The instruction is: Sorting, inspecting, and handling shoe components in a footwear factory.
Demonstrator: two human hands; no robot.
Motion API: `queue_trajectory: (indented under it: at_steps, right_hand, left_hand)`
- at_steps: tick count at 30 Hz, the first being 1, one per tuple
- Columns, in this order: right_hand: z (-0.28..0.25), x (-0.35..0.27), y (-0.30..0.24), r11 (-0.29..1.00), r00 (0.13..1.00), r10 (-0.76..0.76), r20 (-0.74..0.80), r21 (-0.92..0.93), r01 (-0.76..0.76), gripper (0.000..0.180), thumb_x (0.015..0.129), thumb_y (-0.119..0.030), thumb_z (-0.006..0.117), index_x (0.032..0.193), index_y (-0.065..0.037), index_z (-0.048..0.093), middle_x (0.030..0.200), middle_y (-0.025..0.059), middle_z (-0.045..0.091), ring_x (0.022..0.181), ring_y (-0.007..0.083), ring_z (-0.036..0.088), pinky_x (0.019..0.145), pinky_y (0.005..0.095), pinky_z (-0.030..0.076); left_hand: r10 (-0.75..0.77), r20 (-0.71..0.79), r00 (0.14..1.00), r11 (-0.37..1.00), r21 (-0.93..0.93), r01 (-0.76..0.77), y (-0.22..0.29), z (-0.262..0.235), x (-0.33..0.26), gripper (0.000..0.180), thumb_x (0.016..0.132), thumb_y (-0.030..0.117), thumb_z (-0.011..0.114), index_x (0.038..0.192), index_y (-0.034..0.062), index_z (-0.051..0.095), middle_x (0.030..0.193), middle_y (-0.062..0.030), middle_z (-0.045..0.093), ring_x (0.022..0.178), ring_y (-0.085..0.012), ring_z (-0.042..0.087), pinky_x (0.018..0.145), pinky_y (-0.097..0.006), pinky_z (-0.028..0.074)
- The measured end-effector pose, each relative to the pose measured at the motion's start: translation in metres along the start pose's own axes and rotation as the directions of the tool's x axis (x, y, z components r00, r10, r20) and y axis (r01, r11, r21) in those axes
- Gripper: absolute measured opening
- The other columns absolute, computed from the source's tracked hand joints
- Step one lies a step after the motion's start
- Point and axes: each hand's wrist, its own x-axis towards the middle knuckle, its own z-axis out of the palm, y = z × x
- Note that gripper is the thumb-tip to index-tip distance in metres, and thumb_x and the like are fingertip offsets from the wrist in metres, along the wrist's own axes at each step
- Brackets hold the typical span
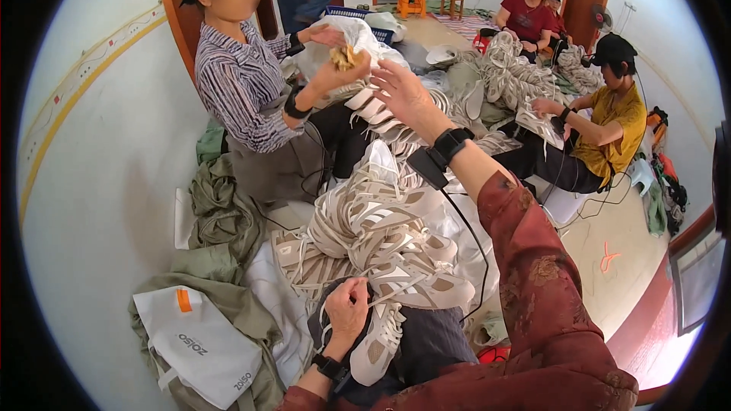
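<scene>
My right hand [407, 97] reaches far forward with its fingers spread and holds nothing. Just beyond its fingertips, a co-worker in a striped shirt holds up a crumpled yellow-brown thing [346, 58], whose kind I cannot make out. My left hand [347, 310] rests over my lap, its fingers curled closed. Beside it lies a beige and white shoe upper [378, 344] with white laces. A pale strand shows by the left fingers, but what they grip is hidden. In front of my knees, a heap of laced shoe uppers [381, 224] is piled up.
A white bag [199, 342] lies on olive cloth [221, 262] at my left. A black cable [481, 247] hangs from the device on my right wrist. A co-worker in yellow [617, 118] sits to the right, handling an upper. More uppers [512, 68] lie farther back.
</scene>
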Motion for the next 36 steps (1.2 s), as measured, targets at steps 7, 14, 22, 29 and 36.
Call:
queue_trajectory:
  at_steps: [7, 14, 22, 29, 36]
  right_hand:
    - [-0.033, -0.047, -0.008, 0.990, 0.989, 0.139, 0.047, 0.003, -0.140, 0.021, 0.091, -0.019, 0.061, 0.103, -0.003, 0.063, 0.098, 0.0078, 0.064, 0.087, 0.0182, 0.061, 0.078, 0.0328, 0.050]
    - [-0.010, -0.165, 0.002, 0.929, 0.903, 0.364, 0.227, -0.161, -0.334, 0.016, 0.092, -0.014, 0.060, 0.093, 0.000, 0.068, 0.073, 0.0042, 0.065, 0.065, 0.0138, 0.061, 0.063, 0.0270, 0.050]
    - [0.003, -0.302, 0.019, 0.861, 0.795, 0.485, 0.366, -0.357, -0.361, 0.018, 0.095, -0.015, 0.060, 0.101, 0.000, 0.067, 0.082, 0.0005, 0.065, 0.070, 0.0081, 0.060, 0.067, 0.0217, 0.050]
    - [-0.026, -0.383, 0.048, 0.818, 0.812, 0.464, 0.354, -0.523, -0.239, 0.018, 0.095, -0.021, 0.061, 0.099, -0.006, 0.069, 0.082, -0.0022, 0.065, 0.072, 0.0044, 0.060, 0.066, 0.0194, 0.050]
    - [-0.046, -0.446, 0.048, 0.798, 0.886, 0.336, 0.319, -0.597, -0.088, 0.018, 0.094, -0.017, 0.060, 0.097, -0.002, 0.070, 0.078, 0.0000, 0.066, 0.071, 0.0062, 0.061, 0.065, 0.0201, 0.050]
  left_hand:
    - [0.031, -0.027, 0.999, 1.000, 0.002, -0.031, 0.003, 0.005, 0.002, 0.017, 0.087, 0.019, 0.063, 0.084, 0.0023, 0.067, 0.063, -0.0113, 0.061, 0.057, -0.0279, 0.060, 0.056, -0.038, 0.045]
    - [0.076, -0.051, 0.996, 0.994, 0.081, -0.071, 0.005, 0.003, -0.005, 0.018, 0.087, 0.021, 0.064, 0.084, 0.0041, 0.068, 0.064, -0.0124, 0.061, 0.059, -0.0302, 0.060, 0.057, -0.039, 0.045]
    - [0.178, -0.029, 0.984, 0.972, 0.160, -0.171, 0.020, 0.001, -0.028, 0.020, 0.087, 0.021, 0.062, 0.087, 0.0031, 0.070, 0.065, -0.0108, 0.061, 0.062, -0.0249, 0.060, 0.060, -0.036, 0.045]
    - [0.330, 0.010, 0.944, 0.933, 0.151, -0.328, 0.028, -0.012, -0.051, 0.014, 0.085, 0.017, 0.064, 0.090, 0.0066, 0.071, 0.078, -0.0092, 0.065, 0.074, -0.0264, 0.063, 0.067, -0.037, 0.049]
    - [0.185, 0.116, 0.976, 0.980, -0.097, -0.175, 0.043, -0.042, -0.090, 0.022, 0.089, 0.012, 0.058, 0.104, 0.0007, 0.068, 0.096, -0.0147, 0.067, 0.090, -0.0246, 0.065, 0.080, -0.032, 0.049]
